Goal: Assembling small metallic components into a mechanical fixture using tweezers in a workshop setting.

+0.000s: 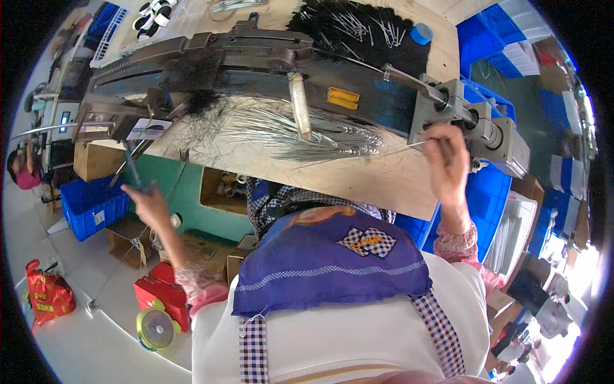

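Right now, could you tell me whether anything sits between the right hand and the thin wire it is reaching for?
Nothing visible does. The right hand is already at the end of the thin wire, which sticks out from the wire bundle on the wooden bench. The left hand is far off, holding a dark tool.

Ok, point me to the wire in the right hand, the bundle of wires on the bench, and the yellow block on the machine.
thin wire [416,144], head view, on its shaft left of the fingers.
wire bundle [307,131], head view, mid-bundle.
yellow block [343,98], head view, its front face.
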The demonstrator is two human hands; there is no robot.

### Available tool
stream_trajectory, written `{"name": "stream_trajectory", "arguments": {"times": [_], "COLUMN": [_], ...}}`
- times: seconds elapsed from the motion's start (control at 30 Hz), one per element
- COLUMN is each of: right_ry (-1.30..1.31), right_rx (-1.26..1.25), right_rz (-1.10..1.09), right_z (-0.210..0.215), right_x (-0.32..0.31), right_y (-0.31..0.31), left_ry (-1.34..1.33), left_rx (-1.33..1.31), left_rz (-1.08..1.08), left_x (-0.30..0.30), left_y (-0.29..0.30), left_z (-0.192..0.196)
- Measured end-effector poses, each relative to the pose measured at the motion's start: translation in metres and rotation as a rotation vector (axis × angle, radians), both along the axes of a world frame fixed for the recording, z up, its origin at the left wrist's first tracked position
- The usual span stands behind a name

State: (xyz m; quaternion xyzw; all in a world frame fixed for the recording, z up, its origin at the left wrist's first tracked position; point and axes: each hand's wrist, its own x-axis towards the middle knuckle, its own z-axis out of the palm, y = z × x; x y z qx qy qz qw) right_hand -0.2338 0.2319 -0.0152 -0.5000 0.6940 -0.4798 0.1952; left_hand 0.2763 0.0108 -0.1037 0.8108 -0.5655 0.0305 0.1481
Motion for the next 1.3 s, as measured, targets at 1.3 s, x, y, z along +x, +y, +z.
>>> {"name": "stream_trajectory", "arguments": {"times": [1.3], "right_ry": [0.978], "right_rx": [0.228], "right_rz": [0.187], "right_z": [0.045], "right_x": [-0.038], "right_y": [-0.196], "left_ry": [0.794], "left_rx": [0.557], "left_rz": [-1.514], "left_x": [-0.344], "left_y": [0.029], "left_z": [0.102]}}
